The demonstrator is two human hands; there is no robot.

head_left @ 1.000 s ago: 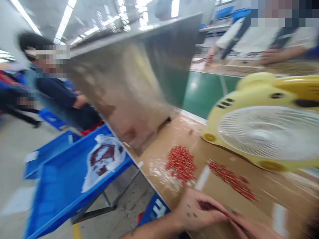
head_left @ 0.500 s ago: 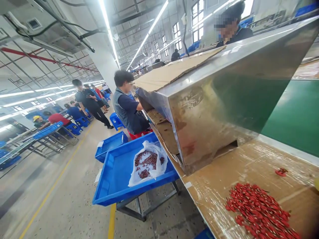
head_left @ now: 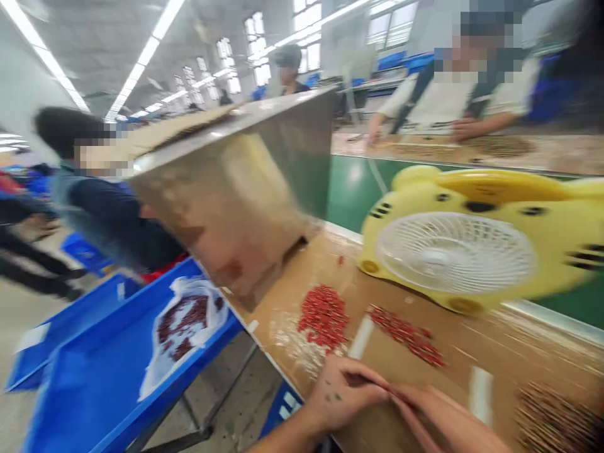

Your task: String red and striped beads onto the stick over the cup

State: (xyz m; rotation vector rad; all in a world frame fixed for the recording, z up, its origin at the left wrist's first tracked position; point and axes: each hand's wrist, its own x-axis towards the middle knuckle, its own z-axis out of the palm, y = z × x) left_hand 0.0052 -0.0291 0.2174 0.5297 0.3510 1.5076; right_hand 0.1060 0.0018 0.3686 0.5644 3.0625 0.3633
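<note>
Low in the head view, my left hand (head_left: pixel 342 393) is closed, its thumb and forefinger pinched. My right hand (head_left: pixel 436 415) meets it fingertip to fingertip, also pinched. Whatever is between the fingers is too small and blurred to make out. Just beyond my left hand lies a heap of small red parts (head_left: pixel 323 318) on the cardboard-covered bench (head_left: pixel 287 302). A strip of red and dark small parts (head_left: pixel 406 335) stretches above my hands. At the lower right is a pile of thin brownish pin-like pieces (head_left: pixel 554 415).
A yellow animal-faced fan (head_left: pixel 557 251) stands behind the parts. To the left rises a metal box (head_left: pixel 226 207) with cardboard on top. Beside the bench, a blue tray (head_left: pixel 94 377) bears a white bag (head_left: pixel 158 352) of dark red parts. A co-worker (head_left: pixel 438 100) sits across the green belt (head_left: pixel 346 182).
The view has swung right and down. Both my hands, the fan, the strip of parts and the brownish pile now show, while the metal box and blue tray have shifted left.
</note>
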